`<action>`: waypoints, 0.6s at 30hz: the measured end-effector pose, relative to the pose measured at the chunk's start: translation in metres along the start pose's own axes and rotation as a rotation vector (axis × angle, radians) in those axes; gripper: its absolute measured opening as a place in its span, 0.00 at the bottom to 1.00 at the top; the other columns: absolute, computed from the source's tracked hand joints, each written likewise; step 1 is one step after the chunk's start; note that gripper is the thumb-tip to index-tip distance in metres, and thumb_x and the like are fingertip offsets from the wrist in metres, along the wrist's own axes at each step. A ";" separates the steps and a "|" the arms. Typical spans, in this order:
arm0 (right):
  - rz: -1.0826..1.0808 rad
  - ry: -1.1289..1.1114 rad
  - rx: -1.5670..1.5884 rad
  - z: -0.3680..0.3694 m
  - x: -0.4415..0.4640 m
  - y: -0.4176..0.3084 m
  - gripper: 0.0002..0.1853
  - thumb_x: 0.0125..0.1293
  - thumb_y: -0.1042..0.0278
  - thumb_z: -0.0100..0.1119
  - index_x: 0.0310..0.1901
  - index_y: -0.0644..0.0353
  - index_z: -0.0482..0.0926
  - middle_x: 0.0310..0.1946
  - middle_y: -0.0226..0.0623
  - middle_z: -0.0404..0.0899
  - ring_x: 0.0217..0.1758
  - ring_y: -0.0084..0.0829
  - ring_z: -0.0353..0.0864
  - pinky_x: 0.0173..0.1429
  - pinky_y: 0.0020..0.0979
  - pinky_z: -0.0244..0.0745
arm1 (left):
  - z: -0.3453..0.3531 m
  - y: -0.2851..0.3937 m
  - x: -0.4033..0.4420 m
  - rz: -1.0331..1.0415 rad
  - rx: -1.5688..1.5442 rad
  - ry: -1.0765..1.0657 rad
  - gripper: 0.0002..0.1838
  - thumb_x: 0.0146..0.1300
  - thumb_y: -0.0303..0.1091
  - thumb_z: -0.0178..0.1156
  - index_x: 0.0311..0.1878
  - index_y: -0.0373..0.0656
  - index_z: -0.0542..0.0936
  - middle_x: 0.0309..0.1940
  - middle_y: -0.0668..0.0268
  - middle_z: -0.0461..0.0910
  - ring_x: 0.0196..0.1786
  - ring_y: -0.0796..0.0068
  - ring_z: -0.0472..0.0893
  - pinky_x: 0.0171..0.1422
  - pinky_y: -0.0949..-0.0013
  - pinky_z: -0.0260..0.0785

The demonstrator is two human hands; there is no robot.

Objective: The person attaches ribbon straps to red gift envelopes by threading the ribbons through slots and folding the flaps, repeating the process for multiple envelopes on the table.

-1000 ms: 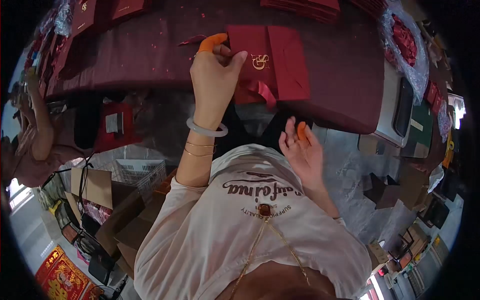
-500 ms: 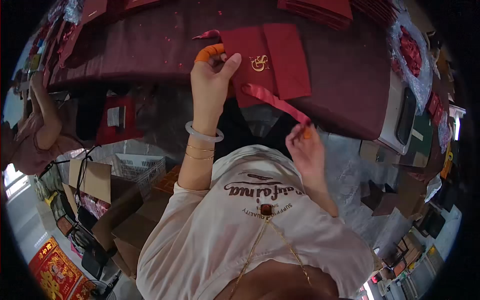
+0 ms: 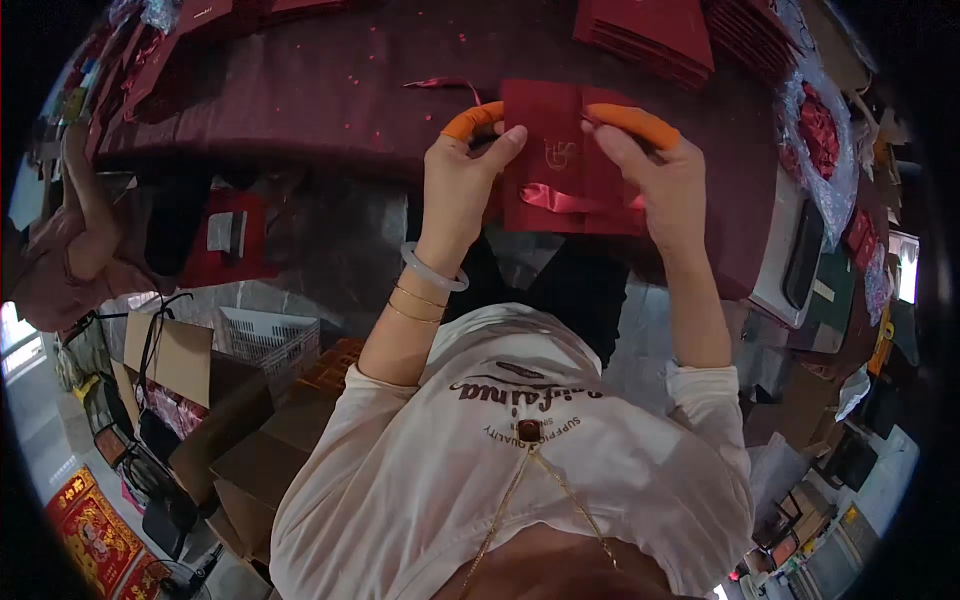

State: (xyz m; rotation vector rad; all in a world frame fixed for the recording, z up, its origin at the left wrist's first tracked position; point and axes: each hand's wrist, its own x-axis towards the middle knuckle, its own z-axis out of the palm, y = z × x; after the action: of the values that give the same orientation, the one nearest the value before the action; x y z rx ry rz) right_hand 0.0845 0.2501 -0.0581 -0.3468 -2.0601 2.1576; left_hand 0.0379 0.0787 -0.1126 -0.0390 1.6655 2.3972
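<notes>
A red paper folder with a gold monogram is held upright at the table's front edge. My left hand grips its left side, thumb on the front face and an orange-covered finger behind. At its right side my right hand is closed on the edge, with an orange cover on its index finger. A pink-red ribbon crosses the lower front of the folder and reaches my right hand. Another ribbon tail lies on the cloth beyond my left hand.
Stacks of red folders stand at the back of the dark red tablecloth, which has small red scraps on it. Clear plastic wrap is at the right. A person's arm shows at the far left, above a white basket.
My right hand has risen from below with the ribbon to the folder's right edge. The ribbon now lies across the front. The folder and my left hand have shifted right and slightly down.
</notes>
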 end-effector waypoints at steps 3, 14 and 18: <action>-0.227 -0.162 -0.483 0.002 0.033 0.020 0.11 0.59 0.67 0.61 0.42 0.59 0.82 0.33 0.33 0.81 0.33 0.23 0.78 0.40 0.22 0.72 | -0.001 0.009 -0.002 -0.072 0.022 -0.044 0.15 0.57 0.25 0.63 0.49 0.36 0.77 0.35 0.72 0.76 0.35 0.85 0.75 0.40 0.82 0.68; -0.485 -0.326 -0.861 0.015 0.047 0.014 0.10 0.60 0.64 0.57 0.38 0.60 0.81 0.34 0.37 0.77 0.34 0.36 0.78 0.38 0.33 0.73 | -0.006 0.012 -0.004 -0.183 0.002 -0.083 0.19 0.56 0.22 0.63 0.53 0.35 0.76 0.36 0.73 0.77 0.36 0.86 0.75 0.40 0.81 0.69; -0.634 -0.313 -1.021 0.016 0.041 0.016 0.10 0.59 0.64 0.57 0.36 0.61 0.80 0.35 0.35 0.76 0.37 0.34 0.78 0.38 0.33 0.75 | -0.008 0.007 -0.004 -0.142 0.015 -0.092 0.19 0.56 0.21 0.63 0.52 0.35 0.76 0.36 0.73 0.77 0.36 0.86 0.75 0.43 0.82 0.69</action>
State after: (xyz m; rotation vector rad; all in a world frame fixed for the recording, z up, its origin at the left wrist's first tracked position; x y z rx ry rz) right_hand 0.0417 0.2447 -0.0762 0.5321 -2.7680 0.7384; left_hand 0.0394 0.0681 -0.1085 -0.0419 1.5846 2.2476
